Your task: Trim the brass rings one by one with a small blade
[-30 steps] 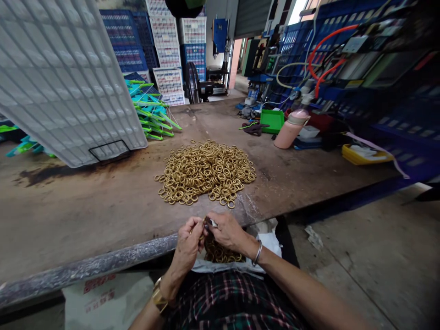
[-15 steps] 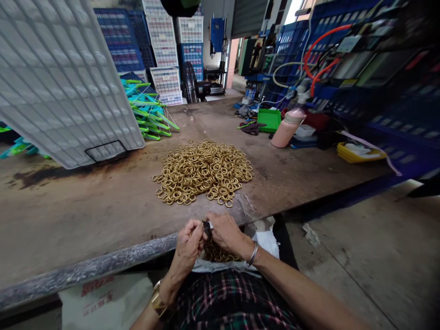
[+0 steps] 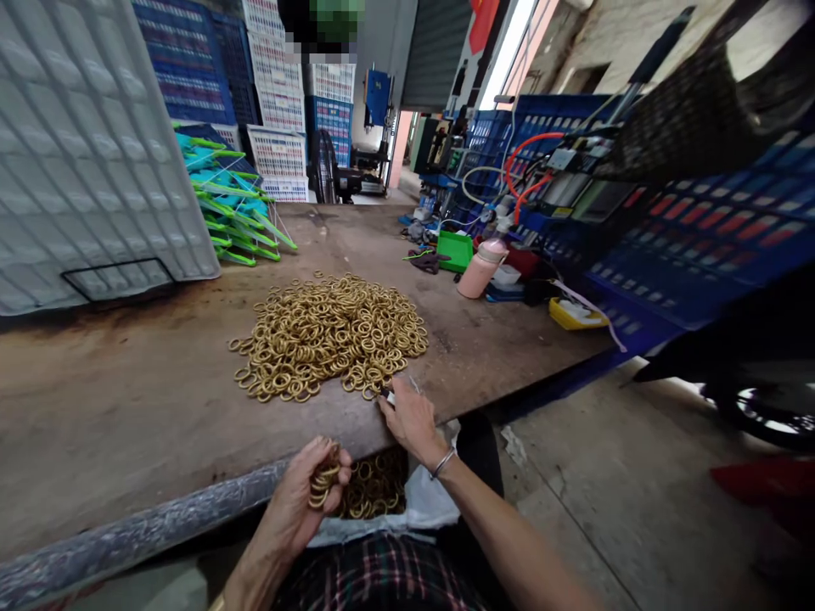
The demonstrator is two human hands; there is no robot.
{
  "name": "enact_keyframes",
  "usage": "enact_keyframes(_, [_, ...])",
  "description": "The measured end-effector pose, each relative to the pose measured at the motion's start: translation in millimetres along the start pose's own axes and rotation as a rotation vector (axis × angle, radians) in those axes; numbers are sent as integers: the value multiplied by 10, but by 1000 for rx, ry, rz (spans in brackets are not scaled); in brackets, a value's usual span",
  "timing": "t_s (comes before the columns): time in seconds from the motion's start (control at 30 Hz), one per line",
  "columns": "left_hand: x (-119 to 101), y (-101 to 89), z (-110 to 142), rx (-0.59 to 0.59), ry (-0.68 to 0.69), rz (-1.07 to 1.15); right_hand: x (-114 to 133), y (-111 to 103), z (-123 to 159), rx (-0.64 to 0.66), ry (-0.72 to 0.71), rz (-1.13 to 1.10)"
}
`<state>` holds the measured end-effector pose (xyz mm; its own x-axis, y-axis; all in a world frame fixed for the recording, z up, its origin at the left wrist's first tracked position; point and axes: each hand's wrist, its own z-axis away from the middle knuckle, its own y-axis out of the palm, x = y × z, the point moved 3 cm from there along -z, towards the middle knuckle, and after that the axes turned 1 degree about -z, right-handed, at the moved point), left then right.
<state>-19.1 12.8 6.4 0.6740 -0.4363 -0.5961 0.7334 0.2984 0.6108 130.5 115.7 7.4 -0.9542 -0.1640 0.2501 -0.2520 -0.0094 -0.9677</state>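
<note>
My left hand is curled around several brass-coloured rings, held above an open white bag at my lap. More rings of the same kind fill the bag. On the table, my right hand is at the near right edge of a big heap of rings. Its fingers are bent close together over a small dark and white thing, too small to name. Whether they touch a ring of the heap cannot be made out.
A tall whitish crate stands at the left, beside green and turquoise plastic pieces. Farther right are a green tray, a pink bottle and a yellow tray. The table's padded front edge runs before me.
My hands were together over the bag and are now apart. The right moved forward to the heap; the left turned, showing rings in its fingers. The view swung right.
</note>
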Motion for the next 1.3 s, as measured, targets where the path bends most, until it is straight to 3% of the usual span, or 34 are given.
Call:
enact_keyframes(0.27, [5, 40, -71, 85, -53, 59, -51, -24, 0, 55, -33, -137])
enact_keyframes(0.4, [47, 42, -135, 35, 2, 55, 2, -17, 63, 90, -37, -539])
enact_keyframes(0.53, [51, 64, -150, -47, 141, -65, 187, 65, 181, 247, 21, -1043])
enact_keyframes(0.63, [40, 79, -137, -110, 218, -164, 337, 99, 258, 321, 29, -1204])
enact_keyframes(0.8, [0, 30, -115, -190, 295, -354, 451, 62, 284, 351, -34, -1187])
enact_keyframes(0.93, [-117, 4, -60, -238, 459, -611, 456, -15, 271, 331, -110, -1032])
enact_keyframes(1.03, [-189, 28, -21, -227, 556, -674, 466, -43, 270, 312, -124, -971])
enact_keyframes(1.1, [-186, 28, -21, -210, 519, -632, 477, -42, 268, 300, -118, -951])
enact_keyframes(1.3, [-29, -8, -75, -68, 190, -402, 486, -11, 259, 298, -97, -923])
